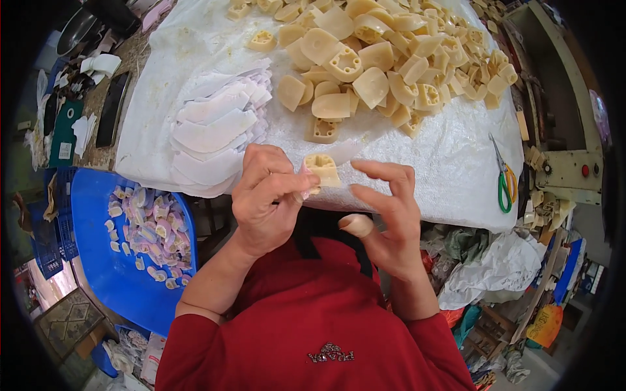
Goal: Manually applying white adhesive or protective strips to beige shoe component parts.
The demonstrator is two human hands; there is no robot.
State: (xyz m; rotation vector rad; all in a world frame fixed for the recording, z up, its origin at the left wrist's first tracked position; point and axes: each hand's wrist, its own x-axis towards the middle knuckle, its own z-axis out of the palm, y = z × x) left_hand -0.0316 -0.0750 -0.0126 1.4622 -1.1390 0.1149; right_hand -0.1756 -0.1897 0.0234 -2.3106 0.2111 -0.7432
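Observation:
Near the table's front edge, my left hand (264, 199) pinches a beige plastic shoe heel (321, 168) between thumb and fingers. Its hollow, ribbed side faces up, and a pale pinkish strip shows along its left side, partly hidden by my fingers. My right hand (394, 218) is just to the right of the heel, fingers spread and apart from it. Behind the heel, a thin whitish strip (345, 151) shows; whether it touches the heel I cannot tell. Left of that lies a stack of curved white strips (215, 127). A large heap of bare beige heels (372, 85) covers the back of the table.
A blue tub (117, 274) at the left holds several covered heels (160, 231). Scissors (502, 173) with green and orange handles lie at the table's right edge. A dark phone-like slab (113, 109) lies far left. Plastic bags (492, 270) crowd the lower right.

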